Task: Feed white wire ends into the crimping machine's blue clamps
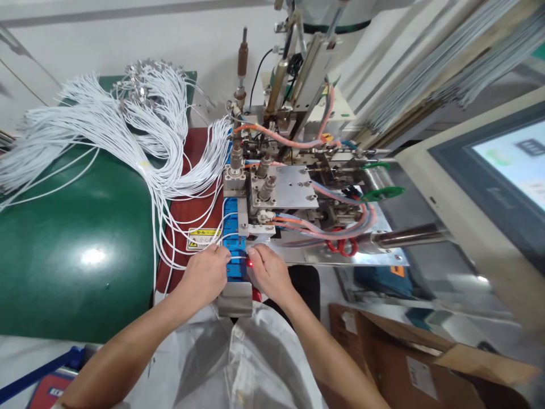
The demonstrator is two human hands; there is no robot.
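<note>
Since only the head view is available, everything is read from there. White cable (237, 258) is stretched across the near part of the blue block row (230, 213), between the two hands. By the left hand (207, 274) it is pinched between thumb and curled fingers, just left of the blocks. The right hand (269, 272) is set at the blocks' right edge, fingers drawn together at the cable's right end; whether the tip itself is pinched can't be told, contact hidden. Red light spot (251, 263) is seen at those fingertips, source not visible.

Cable is held from both sides probably so it lies straight across the block. Two more white leads are seated across the blocks farther along, roughly parallel; even spacing is likely set by the blocks.

Big cable bundle (145, 165) is draped at far left over the green surface (85, 244) and red-brown panel (183, 218), loose ends led toward the row, likely so slack is kept left of the mechanism. Warning label (200, 238) is fixed on the panel beside the left hand, presumably because moving parts are close. Metal plate (289, 187) and orange-and-clear tubing (306, 224) are mounted right of the row. Screen (511, 153) is angled in at far right, likely for reading from the near side.
</note>
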